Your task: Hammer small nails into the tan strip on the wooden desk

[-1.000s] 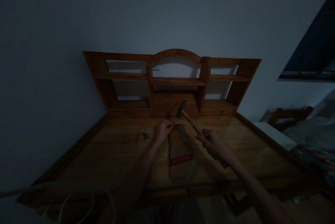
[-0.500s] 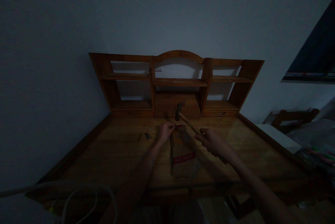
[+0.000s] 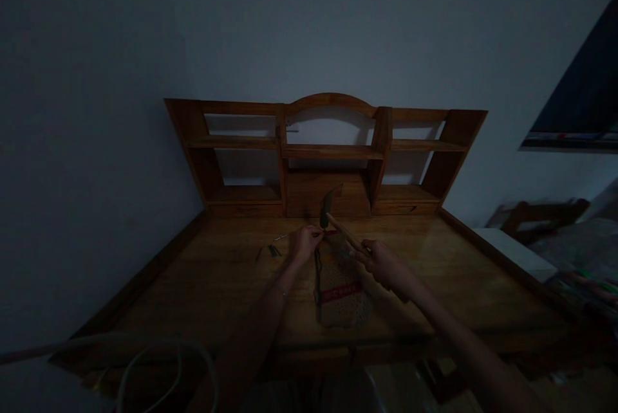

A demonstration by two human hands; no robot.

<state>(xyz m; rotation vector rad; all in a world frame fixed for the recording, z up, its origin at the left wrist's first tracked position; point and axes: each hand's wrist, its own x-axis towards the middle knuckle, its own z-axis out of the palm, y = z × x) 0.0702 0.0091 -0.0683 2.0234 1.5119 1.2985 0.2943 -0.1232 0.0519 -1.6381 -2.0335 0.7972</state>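
Note:
In the dim head view, my right hand [image 3: 386,265] is wrapped round the wooden handle of a hammer [image 3: 348,233]. Its dark head is just above the fingertips of my left hand [image 3: 307,242]. Those fingers are pinched together at the far edge of a brown, cardboard-like slab [image 3: 340,313] with a red printed band and many small marks. They hold what looks like a nail, mostly hidden by fingers and hammer head. Left of that hand lie several thin dark pieces [image 3: 273,250] like nails and a slim, shiny rod [image 3: 280,237].
The wooden desk [image 3: 193,278] has a raised shelf unit [image 3: 333,152] along its back, against the wall. White cables [image 3: 120,337] loop at the lower left. To the right stand a white surface [image 3: 514,252] and a wooden chair [image 3: 545,213].
The hammer head has come down towards my left fingertips, with my right hand shifting slightly left. My left hand stays at the slab's far edge.

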